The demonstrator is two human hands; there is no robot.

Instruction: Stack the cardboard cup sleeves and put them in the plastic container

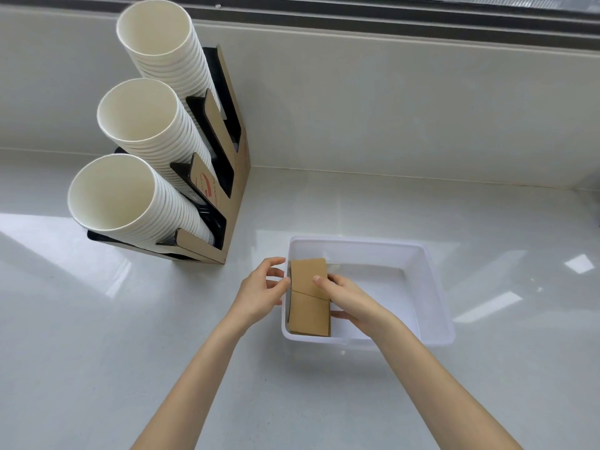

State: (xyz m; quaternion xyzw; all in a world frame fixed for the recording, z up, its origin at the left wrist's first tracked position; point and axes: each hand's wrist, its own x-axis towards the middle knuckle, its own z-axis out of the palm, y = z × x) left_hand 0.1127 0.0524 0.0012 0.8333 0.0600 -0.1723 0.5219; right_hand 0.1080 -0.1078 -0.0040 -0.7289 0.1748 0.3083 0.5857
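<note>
A stack of flat brown cardboard cup sleeves [308,298] stands on edge inside the translucent white plastic container [431,287], against its left wall. My right hand [349,298] is inside the container, thumb on the front of the stack and fingers behind it, gripping it. Just outside the container's left wall is my left hand [263,292], its fingers spread and its fingertips touching the stack's left edge over the rim.
A cardboard cup dispenser [224,177] with three slanted stacks of white paper cups [130,203] stands at the left on the glossy white counter [97,336]. A low wall and window ledge run along the back.
</note>
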